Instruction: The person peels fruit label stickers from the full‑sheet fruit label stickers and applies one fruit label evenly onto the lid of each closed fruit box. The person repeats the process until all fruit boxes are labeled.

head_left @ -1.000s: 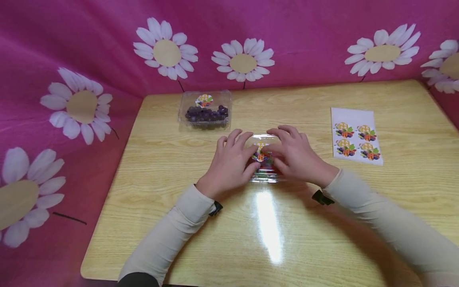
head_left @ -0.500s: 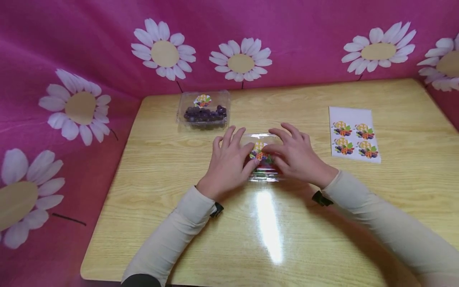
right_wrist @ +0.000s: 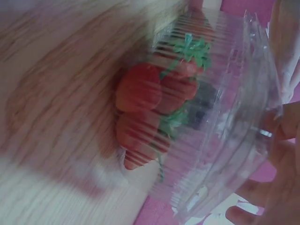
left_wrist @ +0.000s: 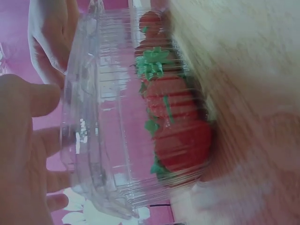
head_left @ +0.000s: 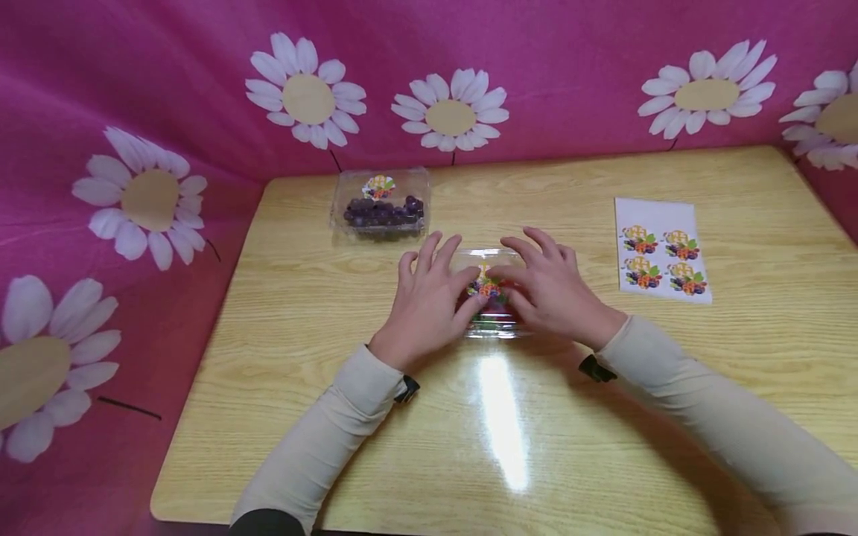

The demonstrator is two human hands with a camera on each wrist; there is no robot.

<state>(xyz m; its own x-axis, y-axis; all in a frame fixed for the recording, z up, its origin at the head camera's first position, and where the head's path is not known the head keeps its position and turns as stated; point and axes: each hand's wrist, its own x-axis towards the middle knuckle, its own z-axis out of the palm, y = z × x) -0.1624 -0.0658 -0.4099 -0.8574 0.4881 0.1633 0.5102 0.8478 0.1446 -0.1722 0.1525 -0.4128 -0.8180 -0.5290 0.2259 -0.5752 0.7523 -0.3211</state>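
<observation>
A clear plastic clamshell box (head_left: 499, 328), its lid closed, sits on the table between the two hands. Red strawberries (left_wrist: 183, 145) with green leaves show through its ribbed wall in both wrist views. On top of the lid lies a colourful fruit sticker (head_left: 484, 287). My left hand (head_left: 427, 309) rests its thumb and index finger at the sticker's left side, the other fingers spread. From the other side, my right hand (head_left: 559, 296) touches the sticker with index finger and thumb. The fingers partly cover the sticker and lid.
A second clear box (head_left: 380, 212) with dark grapes and a similar sticker stands at the back left. To the right lies a white sheet (head_left: 660, 212) with several fruit stickers. A pink flowered cloth (head_left: 550, 89) borders the wooden table (head_left: 268, 417).
Both hands stay over the box, with only slight shifts of the fingers on the sticker. The head view has moved a little. The box keeps its place.
</observation>
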